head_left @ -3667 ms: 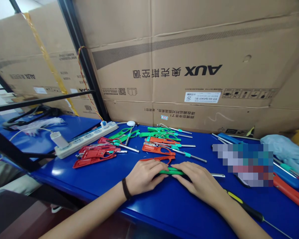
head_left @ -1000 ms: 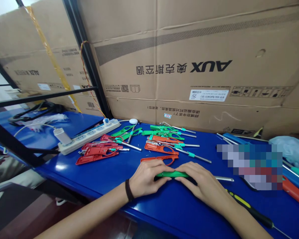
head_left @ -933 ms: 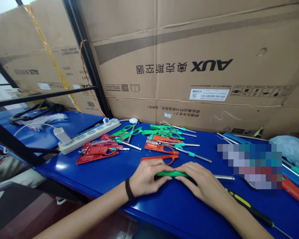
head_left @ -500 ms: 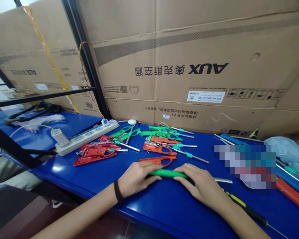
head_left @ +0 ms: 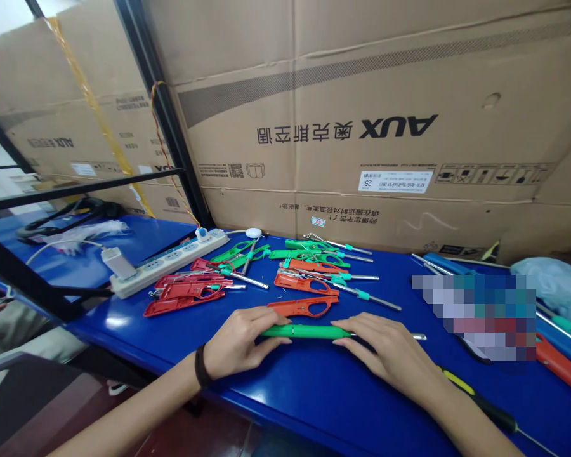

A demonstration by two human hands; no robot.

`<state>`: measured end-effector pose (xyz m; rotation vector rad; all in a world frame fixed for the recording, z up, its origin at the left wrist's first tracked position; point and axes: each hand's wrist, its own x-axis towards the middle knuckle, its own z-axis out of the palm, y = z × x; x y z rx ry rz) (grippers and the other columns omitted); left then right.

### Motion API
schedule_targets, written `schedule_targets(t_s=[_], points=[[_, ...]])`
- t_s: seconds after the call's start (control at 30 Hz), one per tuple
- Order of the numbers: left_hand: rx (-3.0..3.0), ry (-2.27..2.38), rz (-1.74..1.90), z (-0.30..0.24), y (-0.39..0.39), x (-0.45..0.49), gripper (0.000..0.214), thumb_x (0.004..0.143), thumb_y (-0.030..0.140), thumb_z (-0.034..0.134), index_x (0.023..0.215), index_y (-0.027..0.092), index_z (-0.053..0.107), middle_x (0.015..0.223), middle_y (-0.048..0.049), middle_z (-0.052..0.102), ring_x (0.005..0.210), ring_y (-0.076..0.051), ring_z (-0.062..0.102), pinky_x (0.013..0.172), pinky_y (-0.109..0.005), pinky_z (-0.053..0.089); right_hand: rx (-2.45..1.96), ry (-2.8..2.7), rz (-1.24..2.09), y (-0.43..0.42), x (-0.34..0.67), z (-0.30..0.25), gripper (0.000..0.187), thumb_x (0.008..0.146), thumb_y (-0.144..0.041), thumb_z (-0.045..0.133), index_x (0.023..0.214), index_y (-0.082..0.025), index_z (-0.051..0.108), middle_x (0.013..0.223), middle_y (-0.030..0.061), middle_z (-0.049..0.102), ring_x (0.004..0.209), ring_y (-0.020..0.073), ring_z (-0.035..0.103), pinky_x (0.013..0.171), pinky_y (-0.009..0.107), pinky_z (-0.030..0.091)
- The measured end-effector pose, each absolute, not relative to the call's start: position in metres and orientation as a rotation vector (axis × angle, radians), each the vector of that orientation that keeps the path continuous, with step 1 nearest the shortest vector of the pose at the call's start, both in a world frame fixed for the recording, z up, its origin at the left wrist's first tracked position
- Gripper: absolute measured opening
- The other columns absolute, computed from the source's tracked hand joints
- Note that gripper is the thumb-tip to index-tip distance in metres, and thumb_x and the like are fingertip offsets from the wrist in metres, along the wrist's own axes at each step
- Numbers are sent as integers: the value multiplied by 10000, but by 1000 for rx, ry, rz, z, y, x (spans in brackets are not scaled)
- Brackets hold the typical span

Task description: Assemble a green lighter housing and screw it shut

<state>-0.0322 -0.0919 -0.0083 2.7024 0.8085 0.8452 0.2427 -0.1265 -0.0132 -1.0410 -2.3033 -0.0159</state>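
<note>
A long green plastic handle [head_left: 307, 331] with a metal rod [head_left: 416, 336] at its right end lies on the blue table [head_left: 181, 336]. My left hand [head_left: 235, 343] pinches the handle's left end between thumb and fingers. My right hand [head_left: 385, 349] covers its right end, fingers pressed on it. A red-orange handle shell [head_left: 307, 307] lies just behind the green one.
Red shells [head_left: 183, 295] and green and orange handles with rods [head_left: 314, 263] are scattered behind my hands. A white power strip [head_left: 169, 263] sits at the left. A yellow-black screwdriver [head_left: 480, 406] lies by my right forearm. Cardboard boxes [head_left: 361, 127] wall the back.
My left hand has slid leftward along the green handle, so more of its length shows between my hands. My right hand has stayed on the right end.
</note>
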Motion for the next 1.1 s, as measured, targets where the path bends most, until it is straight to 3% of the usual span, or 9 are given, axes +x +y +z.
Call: schedule_targets(t_s=[0.2,0.37,0.5,0.73,0.87,1.0,1.1], points=[[2603,784,755,8,-93,-31,197,872,309,580,1001,172,640,861,-55,693,737,-146,648,652,-205,484,-1105,-2336,-4,-130,240,-9,157,929,-302,466,939,-224,602,830,8,699,752,161,661,668,271,512],[2495,859,591,24,-96,-31,210,886,351,546,976,168,597,655,17,645,499,-94,563,481,-166,403,-1130,-2398,4,-132,228,-3,130,884,-275,545,995,-229,595,837,6,698,738,185,659,684,321,518],[2667,730,567,29,-99,-31,199,902,310,532,1049,177,558,837,-29,695,643,-120,642,575,-178,447,-1070,-2380,115,-133,223,-2,220,881,-199,544,1092,-239,592,1013,13,712,872,181,680,777,304,533],[3142,686,467,23,-101,-33,340,935,450,434,974,153,595,587,-22,647,503,-142,632,469,-194,419,-973,-2413,27,-137,229,6,220,882,-182,511,1060,-239,626,983,11,731,814,167,705,716,250,565],[3329,637,566,14,-102,-31,351,975,409,341,927,133,553,573,-15,621,455,-135,591,433,-216,404,-892,-2416,-77,-135,229,5,247,893,-159,491,1095,-226,617,1009,11,727,855,155,697,751,257,565],[3476,594,660,8,-100,-37,317,992,341,300,978,108,514,625,-19,626,494,-150,584,471,-259,433,-906,-2414,-169,-135,231,3,301,886,-219,534,1183,-236,576,1072,20,703,950,187,663,839,336,540],[3480,711,702,4,-102,-43,297,992,312,292,1020,108,506,688,-39,630,573,-172,593,533,-277,441,-1000,-2396,-145,-139,235,6,277,878,-299,555,1150,-264,591,1009,3,715,888,196,670,798,357,543]])
